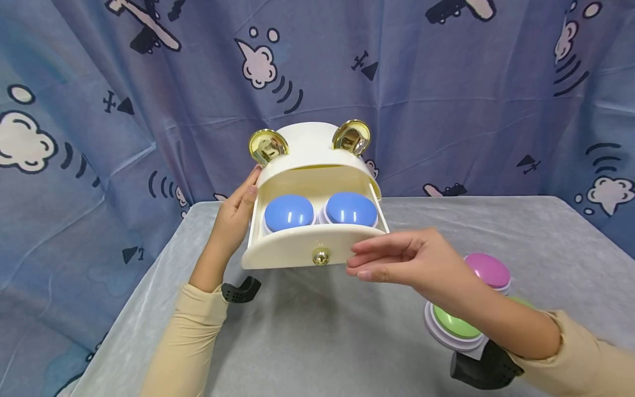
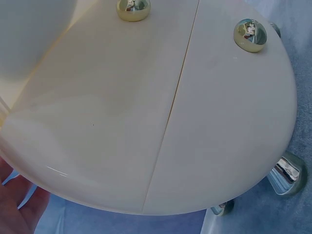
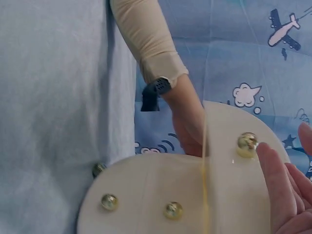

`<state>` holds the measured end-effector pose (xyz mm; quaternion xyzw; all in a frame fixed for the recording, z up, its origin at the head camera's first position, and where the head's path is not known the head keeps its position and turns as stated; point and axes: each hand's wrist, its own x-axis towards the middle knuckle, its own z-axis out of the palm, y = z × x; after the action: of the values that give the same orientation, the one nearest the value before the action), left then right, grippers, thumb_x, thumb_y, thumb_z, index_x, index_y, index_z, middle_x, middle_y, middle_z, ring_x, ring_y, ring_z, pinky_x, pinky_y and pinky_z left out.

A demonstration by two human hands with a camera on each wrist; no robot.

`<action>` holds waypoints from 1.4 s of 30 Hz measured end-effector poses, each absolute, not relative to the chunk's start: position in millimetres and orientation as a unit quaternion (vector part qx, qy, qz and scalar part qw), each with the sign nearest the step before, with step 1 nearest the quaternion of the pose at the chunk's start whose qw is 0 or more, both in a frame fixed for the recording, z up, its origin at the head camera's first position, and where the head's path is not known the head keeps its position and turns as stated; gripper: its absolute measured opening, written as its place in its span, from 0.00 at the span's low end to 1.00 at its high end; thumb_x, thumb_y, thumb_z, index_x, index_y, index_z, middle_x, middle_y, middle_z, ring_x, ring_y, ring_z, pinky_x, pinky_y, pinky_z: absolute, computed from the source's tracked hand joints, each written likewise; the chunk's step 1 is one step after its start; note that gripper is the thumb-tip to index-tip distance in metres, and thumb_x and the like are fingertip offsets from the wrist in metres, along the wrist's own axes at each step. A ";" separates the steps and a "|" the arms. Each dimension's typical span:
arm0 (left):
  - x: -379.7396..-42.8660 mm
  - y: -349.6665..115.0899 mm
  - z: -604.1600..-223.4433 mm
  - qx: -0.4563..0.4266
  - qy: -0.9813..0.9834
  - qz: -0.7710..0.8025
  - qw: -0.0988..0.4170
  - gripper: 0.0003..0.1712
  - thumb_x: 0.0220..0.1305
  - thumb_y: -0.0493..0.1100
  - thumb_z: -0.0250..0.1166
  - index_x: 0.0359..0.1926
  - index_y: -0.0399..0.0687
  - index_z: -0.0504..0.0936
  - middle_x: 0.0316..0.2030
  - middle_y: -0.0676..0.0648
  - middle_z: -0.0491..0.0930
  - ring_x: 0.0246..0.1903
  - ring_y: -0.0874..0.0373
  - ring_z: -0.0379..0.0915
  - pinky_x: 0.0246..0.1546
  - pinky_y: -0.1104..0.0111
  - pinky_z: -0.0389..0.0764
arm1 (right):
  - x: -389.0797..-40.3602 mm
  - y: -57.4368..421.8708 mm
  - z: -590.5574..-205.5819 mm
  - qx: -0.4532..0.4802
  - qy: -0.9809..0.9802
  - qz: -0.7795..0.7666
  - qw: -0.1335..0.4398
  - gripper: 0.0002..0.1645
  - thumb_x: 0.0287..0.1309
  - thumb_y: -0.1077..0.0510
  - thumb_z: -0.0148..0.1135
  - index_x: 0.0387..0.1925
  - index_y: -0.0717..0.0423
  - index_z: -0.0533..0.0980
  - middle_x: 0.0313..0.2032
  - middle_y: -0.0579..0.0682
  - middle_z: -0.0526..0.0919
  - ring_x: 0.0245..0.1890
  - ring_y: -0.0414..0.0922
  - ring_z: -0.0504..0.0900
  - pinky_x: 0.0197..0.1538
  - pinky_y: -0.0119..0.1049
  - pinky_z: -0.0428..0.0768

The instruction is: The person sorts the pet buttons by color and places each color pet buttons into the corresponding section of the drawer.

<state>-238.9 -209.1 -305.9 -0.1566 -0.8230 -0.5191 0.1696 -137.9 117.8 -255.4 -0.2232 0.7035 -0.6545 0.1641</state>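
Observation:
A white drawer box with two round gold ears is tilted, its top drawer pulled out. Inside the drawer lie two blue dome-topped buttons on white bases. A gold knob sits on the drawer front. My left hand grips the box's left side, some of its fingers hidden behind it; the left wrist view shows fingers at the box's edge. My right hand is at the drawer front's right end with fingers extended; the right wrist view shows them beside the knob.
On the grey-covered table, a pink button and a green button stand at the right, partly behind my right forearm. A blue patterned curtain hangs behind the table. Lower drawer knobs show in the right wrist view.

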 end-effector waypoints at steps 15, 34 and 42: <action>-238.4 -210.2 -304.1 -0.154 -0.823 -0.520 0.168 0.27 0.80 0.54 0.43 0.75 0.59 0.61 0.76 0.60 0.56 0.76 0.64 0.49 0.78 0.64 0.52 | -139.2 95.7 -277.4 -0.214 0.676 -0.658 0.253 0.29 0.60 0.58 0.69 0.57 0.75 0.75 0.46 0.61 0.88 0.47 0.47 0.88 0.54 0.42 0.85; -238.4 -209.9 -303.3 -0.153 -0.827 -0.516 0.163 0.27 0.80 0.54 0.43 0.76 0.60 0.60 0.76 0.61 0.56 0.76 0.64 0.49 0.78 0.63 0.52 | -139.4 63.1 -288.4 -0.170 0.581 -0.743 0.284 0.23 0.68 0.57 0.60 0.55 0.73 0.73 0.43 0.53 0.89 0.48 0.44 0.88 0.55 0.38 0.84; -239.3 -210.3 -304.1 -0.153 -0.827 -0.518 0.158 0.27 0.80 0.55 0.43 0.75 0.62 0.60 0.76 0.59 0.55 0.76 0.64 0.49 0.78 0.62 0.52 | -138.9 59.8 -289.3 -0.155 0.565 -0.762 0.275 0.24 0.71 0.53 0.58 0.54 0.73 0.74 0.41 0.51 0.90 0.47 0.43 0.88 0.55 0.36 0.84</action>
<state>-239.3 -210.3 -304.1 -0.1531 -0.8267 -0.5179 0.1578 -138.9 59.8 -289.3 -0.1546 0.5652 -0.7623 0.2748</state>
